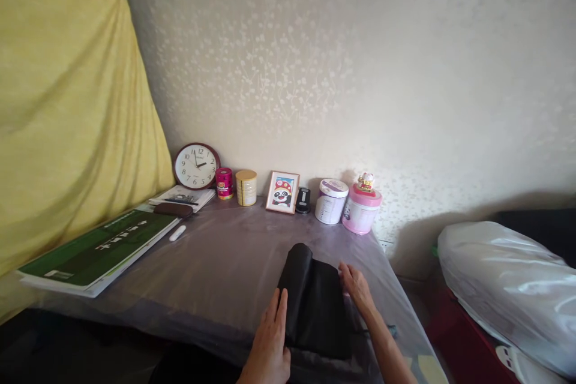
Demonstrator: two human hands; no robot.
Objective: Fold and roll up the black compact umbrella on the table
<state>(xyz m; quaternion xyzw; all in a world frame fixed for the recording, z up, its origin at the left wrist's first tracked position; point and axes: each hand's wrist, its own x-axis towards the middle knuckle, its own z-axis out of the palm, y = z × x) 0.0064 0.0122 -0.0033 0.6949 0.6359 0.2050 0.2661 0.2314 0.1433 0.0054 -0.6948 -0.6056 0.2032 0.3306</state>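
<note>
A smooth black piece of fabric [323,306], its exact kind unclear, lies near the table's front edge. Its left side is rolled or folded over into a thick tube, while the right part is flat. My left hand [270,342] rests along the left side of the roll, fingers stretched out and close together. At the upper right edge of the fabric, my right hand [355,288] has its fingers curled and pinched onto the border. A small dark strip [392,331] shows beside my right forearm.
A plastic-covered table [216,270] stands against the wall. Along its back are a clock [197,166], canisters [246,188], a framed panda picture [282,192] and tubs [332,201]. A green pad [99,246] lies left; a plastic-wrapped bundle [508,276] sits right.
</note>
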